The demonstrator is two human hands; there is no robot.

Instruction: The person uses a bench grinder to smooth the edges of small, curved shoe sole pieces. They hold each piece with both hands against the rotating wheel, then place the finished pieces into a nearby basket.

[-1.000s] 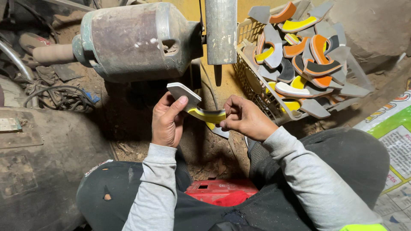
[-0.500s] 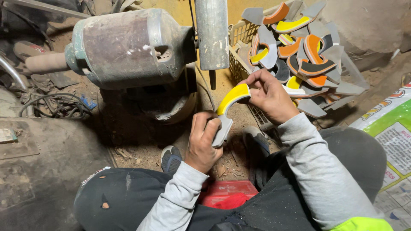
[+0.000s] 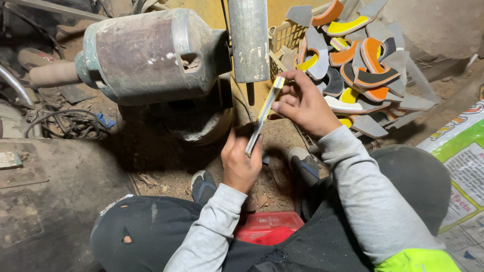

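The person sits low on the dirt floor and holds one thin piece (image 3: pixel 263 115) with both hands. It is seen edge-on, yellow and grey, and it stands almost upright just in front of the grey metal post (image 3: pixel 248 40) of the machine. The right hand (image 3: pixel 302 103) pinches the top end with closed fingers. The left hand (image 3: pixel 241 163) is wrapped around the bottom end. Both hands grip the piece tightly.

To the far right is a wire basket (image 3: pixel 285 38) piled with curved pieces (image 3: pixel 363 65) in orange, yellow and grey. To the left is the big dusty motor (image 3: pixel 146 55). A red box (image 3: pixel 267 227) lies near, between the person's legs.

It looks like work done one piece at a time. This piece is out of the basket and in the hands, but it does not touch the machine yet. Many pieces are left in the pile, so I think a lot is still to do.

Half a second ago the right hand held a yellow curved piece up high by the basket, and the left hand held a grey piece lower down. Now the hands have come together on one piece, turned on its edge.
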